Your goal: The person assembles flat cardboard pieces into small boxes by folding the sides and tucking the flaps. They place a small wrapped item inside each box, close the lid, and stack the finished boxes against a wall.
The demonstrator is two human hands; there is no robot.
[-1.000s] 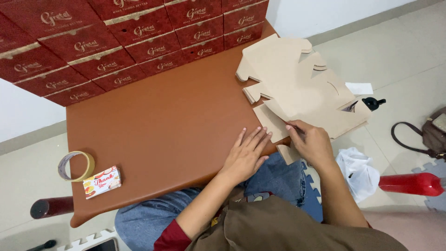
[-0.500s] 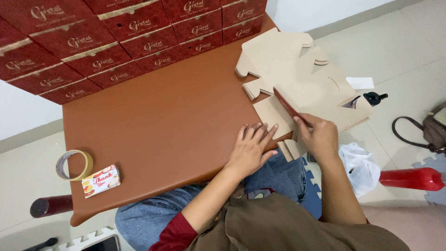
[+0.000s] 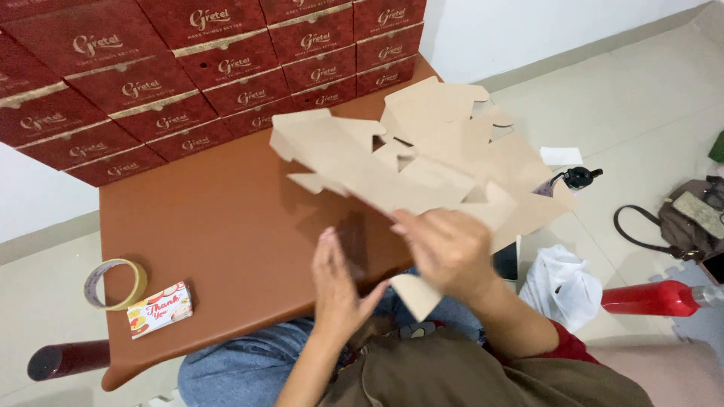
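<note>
My right hand (image 3: 451,252) grips a flat die-cut cardboard box blank (image 3: 362,162) and holds it lifted above the brown table (image 3: 219,226), tilted toward me. Open and edge-on, my left hand (image 3: 338,286) hovers just under the blank's near edge, holding nothing. A pile of more cardboard blanks (image 3: 452,113) lies on the table's right side behind the lifted one.
Dark red printed boxes (image 3: 196,60) are stacked several high along the table's far edge. A roll of tape (image 3: 115,283) and a small printed card (image 3: 159,309) sit at the near left corner. On the floor at the right are a white plastic bag (image 3: 562,286), a red bottle (image 3: 652,298), a brown handbag (image 3: 690,218) and a black bottle (image 3: 579,178).
My right hand has picked one blank off the pile and swung it up and leftward over the table. My left hand has lifted off the table and turned on edge.
</note>
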